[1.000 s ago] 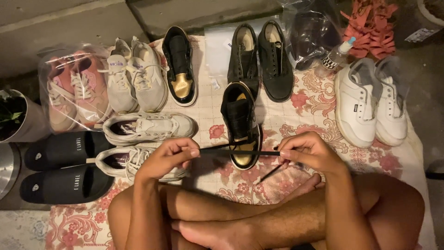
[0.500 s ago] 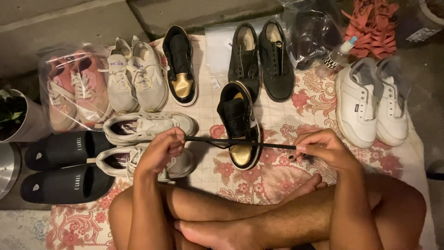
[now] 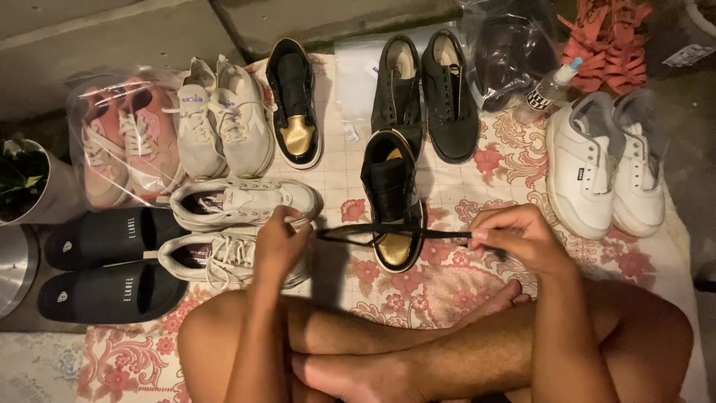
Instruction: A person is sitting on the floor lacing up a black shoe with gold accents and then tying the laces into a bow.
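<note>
Two hands raised; left hand, right hand fingers pinch black lace taut

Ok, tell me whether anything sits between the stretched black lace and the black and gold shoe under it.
Nothing visible does. The black lace runs taut between the left hand and the right hand, passing directly over the black and gold shoe on the floral cloth. The white sneakers lie off to the left, clear of it.

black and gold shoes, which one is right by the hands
The black and gold shoe on the floral cloth between both hands, under the stretched black lace; its mate sits far back.
</note>
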